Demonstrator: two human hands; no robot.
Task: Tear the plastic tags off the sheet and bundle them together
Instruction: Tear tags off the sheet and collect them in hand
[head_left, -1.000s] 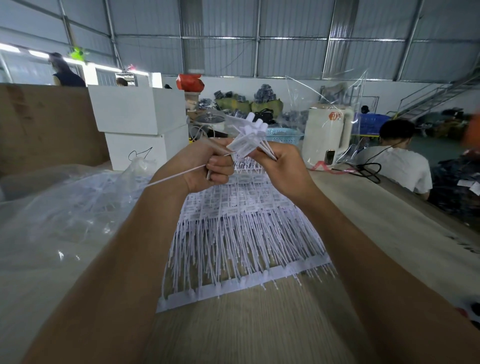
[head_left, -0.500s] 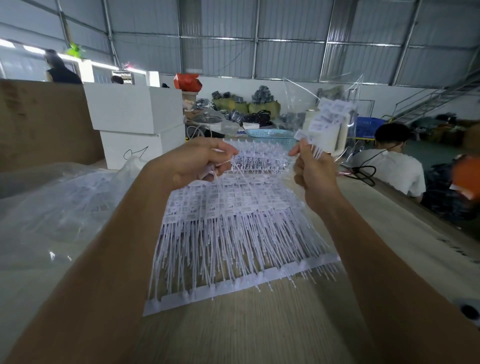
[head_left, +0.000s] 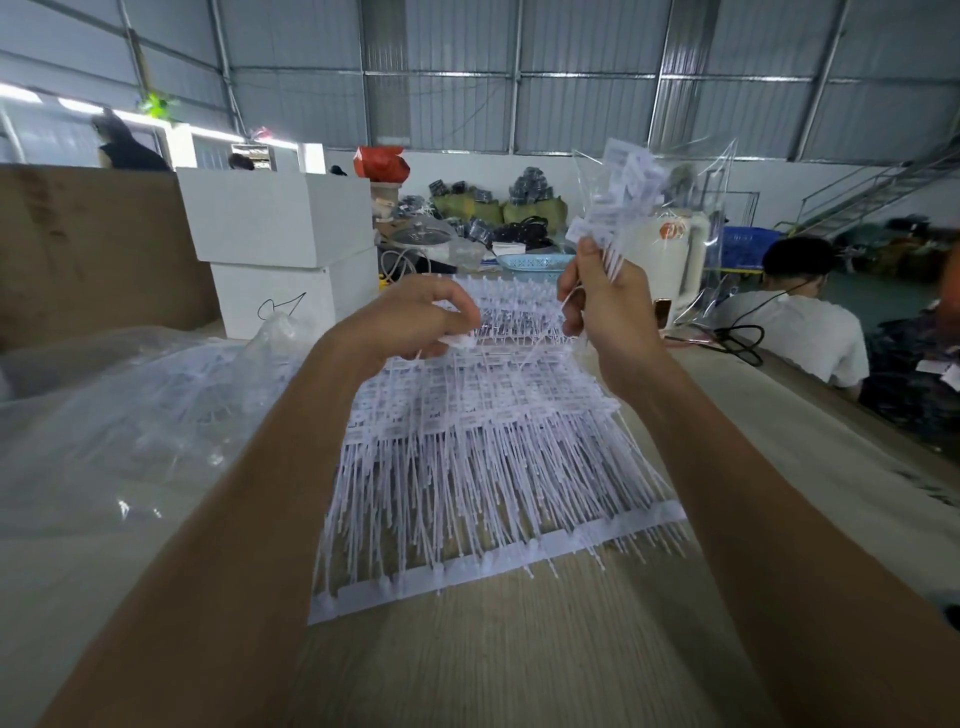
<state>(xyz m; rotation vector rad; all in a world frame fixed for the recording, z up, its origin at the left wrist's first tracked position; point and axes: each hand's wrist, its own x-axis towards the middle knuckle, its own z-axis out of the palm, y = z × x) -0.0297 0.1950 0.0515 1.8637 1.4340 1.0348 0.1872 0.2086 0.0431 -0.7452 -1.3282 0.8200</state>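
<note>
tag sheet and bundle — head view

head view, near field: sheet of white plastic tags (head_left: 483, 452) flat on the wooden table (head_left: 519, 649), label ends toward the far side, thin tails running toward the near edge, joined there by a white backing strip (head_left: 519, 558). left hand (head_left: 410, 319) over the sheet's far left part, fingers curled, pinching a single white tag (head_left: 458, 341) at the label end. right hand (head_left: 610, 306) raised above the sheet's far right corner, fingers closed round the stems of a bundle of torn-off tags (head_left: 621, 195), labels fanned upward — a thin strand trailing from this hand down to the sheet.

head view, left: crumpled clear plastic wrap (head_left: 119, 426) on the table just beside the sheet; two stacked white boxes (head_left: 280, 249) behind it; brown cardboard wall (head_left: 88, 244) further left.

head view, far and right: seated person in a white shirt (head_left: 795, 322) beyond the table's right edge; blue basket (head_left: 535, 261); red bag (head_left: 380, 163); metal staircase (head_left: 878, 187) under a corrugated roof.
</note>
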